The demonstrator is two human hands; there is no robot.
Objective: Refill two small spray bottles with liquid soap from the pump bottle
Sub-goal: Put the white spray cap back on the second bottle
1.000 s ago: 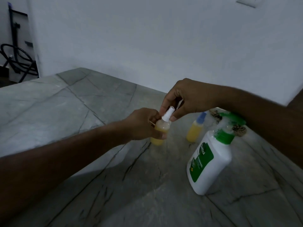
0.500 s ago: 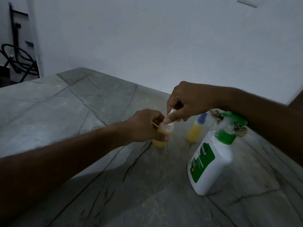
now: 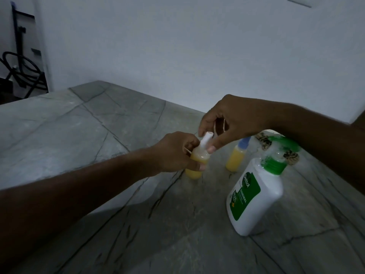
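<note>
The left hand (image 3: 175,153) wraps around the body of a small spray bottle (image 3: 197,162) filled with yellow liquid, which stands on the grey stone surface (image 3: 79,131) to the left of the pump bottle (image 3: 254,196). The right hand (image 3: 233,121) pinches the white spray top (image 3: 206,139) of that small bottle between thumb and fingers, the top tilted on the neck; whether it is seated or loose cannot be told. A second spray bottle (image 3: 236,156), also yellow and with a blue cap, stands upright just behind the pump bottle and a little to its left, apart from both hands. The pump bottle is white with a green label and a green collar, and stands nearer the camera than either small bottle, touched by neither hand. A white wall (image 3: 177,46) rises behind the surface
</note>
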